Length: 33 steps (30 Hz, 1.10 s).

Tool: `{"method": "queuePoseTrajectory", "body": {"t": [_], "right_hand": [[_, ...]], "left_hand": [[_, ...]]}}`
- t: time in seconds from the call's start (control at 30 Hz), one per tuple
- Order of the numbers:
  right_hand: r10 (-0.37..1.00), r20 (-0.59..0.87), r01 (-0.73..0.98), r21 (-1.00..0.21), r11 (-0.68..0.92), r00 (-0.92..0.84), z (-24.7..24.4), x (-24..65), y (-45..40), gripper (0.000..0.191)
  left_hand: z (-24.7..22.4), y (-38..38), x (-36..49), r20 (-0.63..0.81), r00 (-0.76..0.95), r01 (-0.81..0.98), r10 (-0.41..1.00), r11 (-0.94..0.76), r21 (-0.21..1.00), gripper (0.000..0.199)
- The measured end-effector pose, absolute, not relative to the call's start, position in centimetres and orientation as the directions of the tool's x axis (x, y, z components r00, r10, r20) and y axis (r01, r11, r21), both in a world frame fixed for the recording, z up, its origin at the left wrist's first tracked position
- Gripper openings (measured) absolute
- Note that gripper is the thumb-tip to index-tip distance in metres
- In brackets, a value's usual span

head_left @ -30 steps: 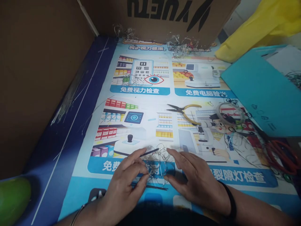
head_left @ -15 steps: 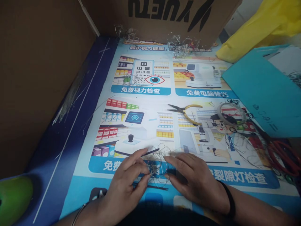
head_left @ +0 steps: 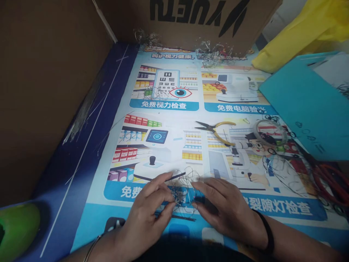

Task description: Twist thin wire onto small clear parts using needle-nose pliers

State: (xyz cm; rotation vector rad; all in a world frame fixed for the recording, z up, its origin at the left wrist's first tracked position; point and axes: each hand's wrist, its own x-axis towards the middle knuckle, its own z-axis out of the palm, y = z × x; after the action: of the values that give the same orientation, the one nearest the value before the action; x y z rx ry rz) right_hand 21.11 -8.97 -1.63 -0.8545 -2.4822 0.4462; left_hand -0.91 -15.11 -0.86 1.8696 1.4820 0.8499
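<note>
A loose shape of thin bent wire (head_left: 185, 189), with several loops, lies between my hands at the near middle of the table. My left hand (head_left: 151, 207) pinches its left side between thumb and forefinger. My right hand (head_left: 223, 207) curves about the right side, its thumb and forefinger resting on the wire loops with a gap between the two tips. Exactly where the thin strands run at the fingertips is hard to make out. Beyond the hands, pliers with yellow handles (head_left: 215, 131) lie with their jaws pointing left.
To the right are a roll of clear tape (head_left: 269, 131), red-handled scissors (head_left: 331, 182) and a blue folder (head_left: 308, 105). Wire tangles (head_left: 212, 54) sit against the cardboard box (head_left: 188, 22). Straight wires (head_left: 79, 122) lie at left, above a green object (head_left: 19, 229). A printed sheet (head_left: 163, 145) covers the table.
The whole view has shifted very slightly. Both hands keep nearly the same pose around the wire, and nothing else has visibly moved.
</note>
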Motion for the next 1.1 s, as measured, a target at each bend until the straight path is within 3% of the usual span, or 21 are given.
{"method": "queuePoseTrajectory", "body": {"t": [1.1], "right_hand": [[0.639, 0.264, 0.495, -0.448, 0.745, -0.723, -1.70, 21.41, -8.57, 0.036]], "left_hand": [[-1.49, -14.91, -0.40, 0.088, 0.159, 0.557, 0.983, -0.163, 0.814, 0.015]]}}
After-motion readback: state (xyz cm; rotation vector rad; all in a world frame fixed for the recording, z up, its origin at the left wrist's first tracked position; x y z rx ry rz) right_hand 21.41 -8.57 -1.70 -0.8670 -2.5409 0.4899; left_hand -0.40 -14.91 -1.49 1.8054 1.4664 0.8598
